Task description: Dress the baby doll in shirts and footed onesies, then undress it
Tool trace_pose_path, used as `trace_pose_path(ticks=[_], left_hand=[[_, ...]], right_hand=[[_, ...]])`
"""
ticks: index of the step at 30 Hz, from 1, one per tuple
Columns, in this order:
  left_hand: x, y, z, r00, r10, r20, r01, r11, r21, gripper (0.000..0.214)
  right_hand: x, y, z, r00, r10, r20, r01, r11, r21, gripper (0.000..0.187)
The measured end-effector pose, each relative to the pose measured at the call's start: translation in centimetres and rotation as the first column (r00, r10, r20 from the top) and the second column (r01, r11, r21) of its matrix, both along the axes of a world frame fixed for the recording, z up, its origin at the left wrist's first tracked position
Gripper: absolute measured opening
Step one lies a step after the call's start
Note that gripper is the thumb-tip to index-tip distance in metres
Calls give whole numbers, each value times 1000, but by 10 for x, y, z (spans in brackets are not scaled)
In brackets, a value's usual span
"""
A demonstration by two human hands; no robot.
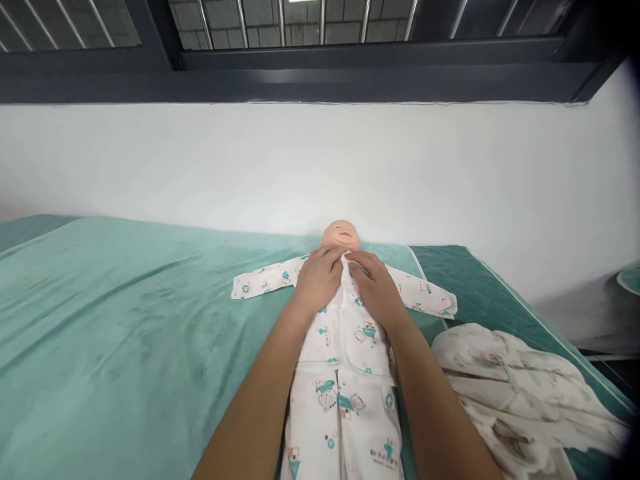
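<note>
1 doll (341, 235) face-up on 1 bed (125, 320), head at 12 o'clock | 1 printed romper (345, 373) on it, sleeves toward 9 and 3 | left hand (319, 280) and right hand (374, 285) at the collar, each grip pinching the romper | 1 cloth heap (520, 387) at 4 o'clock

Doll (341, 235): head was peach-pink, plain. Romper (345, 373): white ground, scattered small cartoon prints in teal with red and grey touches; the same print ran along both sleeves. Sheet (125, 320): plain pale sea-green, no pattern. Mattress (500, 293): darker teal at the right edge, with a pale piping line. Cloth heap (520, 387): off-white, faint washed-out prints. Wall (320, 160): plain white. Window frame (300, 73): dark grey; bars (281, 20) silver-grey against grey blockwork.
</note>
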State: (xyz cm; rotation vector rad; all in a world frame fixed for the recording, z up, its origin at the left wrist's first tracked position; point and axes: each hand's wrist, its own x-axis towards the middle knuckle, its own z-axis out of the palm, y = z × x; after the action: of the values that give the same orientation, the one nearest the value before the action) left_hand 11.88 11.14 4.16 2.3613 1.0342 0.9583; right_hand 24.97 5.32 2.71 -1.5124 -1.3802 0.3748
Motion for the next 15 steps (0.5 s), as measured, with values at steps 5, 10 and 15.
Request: trace_pose_path(ticks=[5,10,15], left_hand=[[0,1,0,1000,-5,-1,5,1000,3,44],[0,3,-2,1000,-14,0,14,1000,15,44],[0,3,-3,1000,-18,21,18,1000,6,44]], right_hand=[[5,2,-5,991,47,127,-52,998,35,33],[11,4,-14,948,124,293,-161,981,104,33],[3,0,-7,993,27,111,-32,999,43,32]])
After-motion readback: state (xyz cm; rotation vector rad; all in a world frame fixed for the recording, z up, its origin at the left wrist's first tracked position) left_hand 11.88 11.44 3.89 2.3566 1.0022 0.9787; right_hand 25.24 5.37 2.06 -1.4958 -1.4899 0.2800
